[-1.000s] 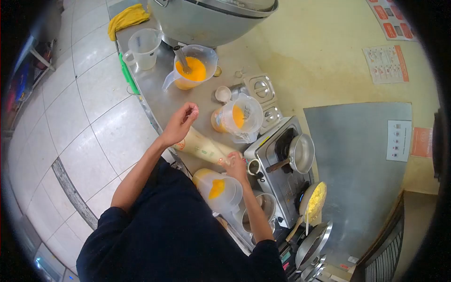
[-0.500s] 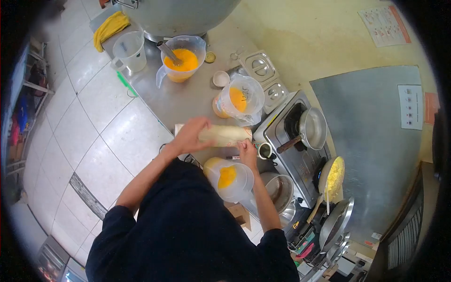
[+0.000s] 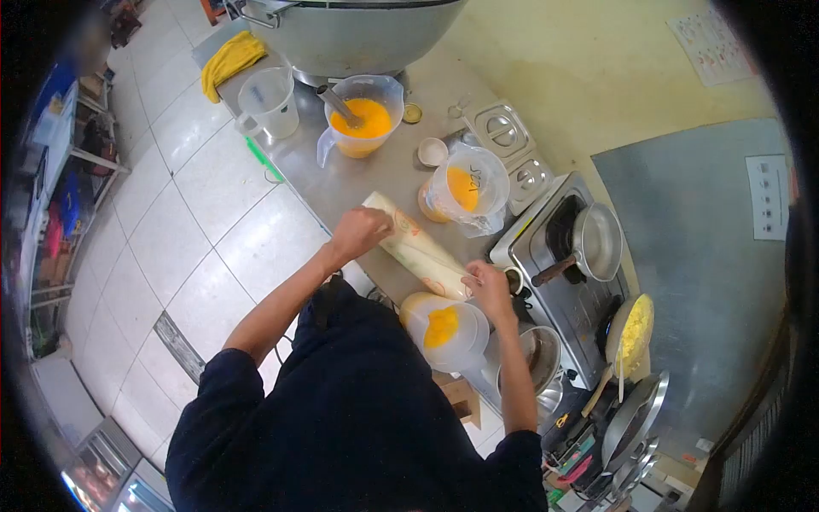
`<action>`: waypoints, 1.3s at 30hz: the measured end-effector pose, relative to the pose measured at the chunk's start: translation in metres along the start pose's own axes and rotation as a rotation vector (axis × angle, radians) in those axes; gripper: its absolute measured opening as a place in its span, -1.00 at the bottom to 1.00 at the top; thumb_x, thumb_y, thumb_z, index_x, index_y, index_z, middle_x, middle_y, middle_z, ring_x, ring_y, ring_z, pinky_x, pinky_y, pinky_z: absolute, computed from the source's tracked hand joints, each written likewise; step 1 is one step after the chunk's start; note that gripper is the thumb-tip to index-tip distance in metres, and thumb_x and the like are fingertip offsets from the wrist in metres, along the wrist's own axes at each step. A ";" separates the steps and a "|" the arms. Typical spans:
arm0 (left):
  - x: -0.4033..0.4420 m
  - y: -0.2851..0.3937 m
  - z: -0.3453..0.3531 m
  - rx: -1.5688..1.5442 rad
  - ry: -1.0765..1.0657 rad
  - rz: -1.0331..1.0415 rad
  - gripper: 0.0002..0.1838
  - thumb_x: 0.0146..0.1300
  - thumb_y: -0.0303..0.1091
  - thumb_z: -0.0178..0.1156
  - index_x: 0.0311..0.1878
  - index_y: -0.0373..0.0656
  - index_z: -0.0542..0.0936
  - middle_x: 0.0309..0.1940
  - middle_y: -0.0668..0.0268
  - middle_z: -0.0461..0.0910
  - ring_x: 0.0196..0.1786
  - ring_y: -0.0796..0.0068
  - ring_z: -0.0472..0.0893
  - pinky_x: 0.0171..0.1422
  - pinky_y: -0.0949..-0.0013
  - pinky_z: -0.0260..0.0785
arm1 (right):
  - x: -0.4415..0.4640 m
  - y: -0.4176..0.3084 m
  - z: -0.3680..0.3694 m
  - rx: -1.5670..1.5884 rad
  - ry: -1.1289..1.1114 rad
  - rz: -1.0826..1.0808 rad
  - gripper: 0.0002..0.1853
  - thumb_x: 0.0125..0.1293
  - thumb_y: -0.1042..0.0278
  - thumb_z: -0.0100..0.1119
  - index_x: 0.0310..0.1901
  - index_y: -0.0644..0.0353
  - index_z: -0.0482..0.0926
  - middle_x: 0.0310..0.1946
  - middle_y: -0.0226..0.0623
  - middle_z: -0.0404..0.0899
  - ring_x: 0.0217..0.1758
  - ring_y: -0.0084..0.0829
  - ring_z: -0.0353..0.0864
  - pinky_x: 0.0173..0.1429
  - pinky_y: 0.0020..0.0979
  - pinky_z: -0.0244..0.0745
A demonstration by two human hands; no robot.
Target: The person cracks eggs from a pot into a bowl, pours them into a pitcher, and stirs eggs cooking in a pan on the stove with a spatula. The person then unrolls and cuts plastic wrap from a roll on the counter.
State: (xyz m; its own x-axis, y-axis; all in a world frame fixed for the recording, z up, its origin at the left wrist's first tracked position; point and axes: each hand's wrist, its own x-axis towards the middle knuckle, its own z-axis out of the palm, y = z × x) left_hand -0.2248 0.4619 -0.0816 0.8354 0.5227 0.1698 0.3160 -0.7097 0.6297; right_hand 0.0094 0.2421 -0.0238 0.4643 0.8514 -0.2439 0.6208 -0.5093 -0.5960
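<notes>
A pale cream roll with a glossy, orange-printed outer layer (image 3: 422,254) lies slantwise between my hands, just above or on the steel counter. My left hand (image 3: 363,231) is closed at its upper left end. At the lower right end, my right hand (image 3: 490,288) pinches the edge of the roll. Just below the roll stands a translucent jug (image 3: 465,337) with orange-yellow liquid. Beyond it is a clear pitcher (image 3: 489,188) marked 1225, also with orange liquid and a plastic bag over its rim.
A jug of orange liquid (image 3: 388,141) holds a stick-like tool. Near it are an unfilled measuring jug (image 3: 273,115), a yellow cloth (image 3: 235,64) and a large metal pot (image 3: 367,43). On the right, a gas stove (image 3: 546,256) carries a saucepan (image 3: 597,243) and a pan of yellow food (image 3: 634,337).
The roll has turned from nearly level to slanting down to the right. My left hand has closed at its upper end; my right hand has stayed at the other end. The view has shifted slightly.
</notes>
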 end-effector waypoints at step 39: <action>-0.043 0.101 -0.022 -0.295 -0.750 0.157 -0.77 0.23 -0.12 0.22 -0.24 -0.03 0.72 -0.36 0.22 0.67 -0.25 0.22 0.64 -0.17 0.28 0.45 | -0.208 0.019 0.075 -0.134 0.528 -0.322 -0.77 -0.02 0.50 0.38 -0.28 0.13 0.60 -0.53 -0.39 0.35 -0.43 -0.38 0.44 -0.39 -0.34 0.37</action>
State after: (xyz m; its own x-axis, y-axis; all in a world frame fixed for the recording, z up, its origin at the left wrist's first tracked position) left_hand -0.2380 0.3778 -0.0086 0.9718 -0.1007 -0.2134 0.1268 -0.5401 0.8320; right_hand -0.1227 0.0652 -0.0414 0.4688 0.8056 0.3624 0.8393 -0.2782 -0.4671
